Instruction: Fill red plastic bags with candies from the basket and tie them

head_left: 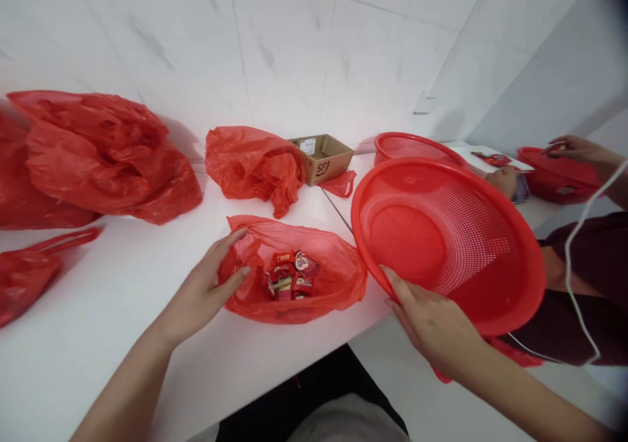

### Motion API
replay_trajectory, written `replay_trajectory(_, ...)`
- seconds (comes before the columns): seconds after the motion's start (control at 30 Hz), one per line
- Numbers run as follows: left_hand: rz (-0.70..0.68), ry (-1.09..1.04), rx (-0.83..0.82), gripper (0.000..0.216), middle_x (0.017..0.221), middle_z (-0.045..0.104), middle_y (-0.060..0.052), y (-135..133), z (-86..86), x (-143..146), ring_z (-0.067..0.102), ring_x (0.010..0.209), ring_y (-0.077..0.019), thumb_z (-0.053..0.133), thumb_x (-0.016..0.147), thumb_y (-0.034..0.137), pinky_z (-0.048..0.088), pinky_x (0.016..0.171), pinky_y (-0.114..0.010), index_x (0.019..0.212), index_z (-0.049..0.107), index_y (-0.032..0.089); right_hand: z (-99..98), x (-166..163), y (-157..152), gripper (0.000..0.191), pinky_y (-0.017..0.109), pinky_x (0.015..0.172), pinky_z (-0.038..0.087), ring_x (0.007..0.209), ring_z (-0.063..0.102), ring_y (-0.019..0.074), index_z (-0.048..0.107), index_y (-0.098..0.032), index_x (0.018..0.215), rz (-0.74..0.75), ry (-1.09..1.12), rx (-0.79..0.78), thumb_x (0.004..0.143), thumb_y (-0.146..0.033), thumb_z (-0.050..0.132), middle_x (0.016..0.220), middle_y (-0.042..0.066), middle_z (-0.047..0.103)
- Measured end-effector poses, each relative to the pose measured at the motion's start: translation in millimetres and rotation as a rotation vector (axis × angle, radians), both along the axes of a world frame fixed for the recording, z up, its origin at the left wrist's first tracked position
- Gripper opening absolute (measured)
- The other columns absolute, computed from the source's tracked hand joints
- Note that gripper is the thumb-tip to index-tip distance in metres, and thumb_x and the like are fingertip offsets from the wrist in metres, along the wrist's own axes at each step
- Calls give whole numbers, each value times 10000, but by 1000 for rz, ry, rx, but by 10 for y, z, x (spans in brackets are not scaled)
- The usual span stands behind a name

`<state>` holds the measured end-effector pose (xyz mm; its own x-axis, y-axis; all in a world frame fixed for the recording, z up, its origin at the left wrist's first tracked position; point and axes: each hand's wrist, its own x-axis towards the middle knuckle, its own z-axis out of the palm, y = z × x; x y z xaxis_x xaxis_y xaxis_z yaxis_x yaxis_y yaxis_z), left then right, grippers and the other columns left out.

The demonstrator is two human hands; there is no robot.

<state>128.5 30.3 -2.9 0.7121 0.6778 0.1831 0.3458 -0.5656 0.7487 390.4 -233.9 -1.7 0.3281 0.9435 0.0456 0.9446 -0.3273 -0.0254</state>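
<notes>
My right hand [432, 321] grips the near rim of a red plastic colander [407, 239]. The colander is tilted, and its perforated inside faces me with nothing in it. Its left rim is at the right edge of an open red plastic bag [338, 265]. Several small red-wrapped packets [292, 275] lie in the middle of the bag. At the bag's left side is my left hand [210, 285], with thumb and fingers apart against the plastic.
Bulky red bags [108, 154] stand on the left of the white table [98, 278]. Behind are another crumpled red bag [255, 161], a cardboard box [326, 161] and a second red colander [417, 144]. On the right, a co-worker's hand [579, 149] is over a red basket [564, 177].
</notes>
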Motion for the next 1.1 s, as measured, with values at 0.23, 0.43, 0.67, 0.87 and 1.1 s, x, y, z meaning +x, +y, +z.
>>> replay_trajectory(0.23,151,-43,-137,608,1445,485,-58,77,10,55,477,1279,-322,592,840,531,352,1098,-506,1384,464,291,-30,-98,39,536,396,687,581,831,693,259,416,-189,1452,86,-120,78,920,-146,369,1073,150,710)
replay_trajectory(0.43,269,-210,-272,667,1136,628,-26,50,39,33,617,808,-187,691,743,558,543,698,-292,1339,517,315,79,59,135,484,369,659,569,836,701,249,430,-122,1434,56,-122,109,959,-184,364,1055,148,711)
replay_trajectory(0.67,304,-219,-398,663,1143,643,-58,-55,-4,-90,651,890,-211,730,723,520,548,759,-317,1304,548,259,159,270,582,488,411,683,565,937,686,280,403,-181,1458,23,-43,147,990,-315,367,1165,142,677)
replay_trajectory(0.87,237,-277,-565,353,834,684,-3,-191,52,-217,616,712,-134,745,755,456,501,642,-217,973,640,199,265,119,897,417,406,930,497,1121,579,238,528,-178,1355,267,50,554,988,-343,417,1253,123,612)
replay_trajectory(1.1,255,-453,-673,253,700,637,36,-348,328,-386,559,618,-85,787,734,378,487,593,-170,813,641,188,237,51,894,268,509,1002,424,1250,486,359,758,-188,981,590,-12,-4,854,-400,653,1385,153,517)
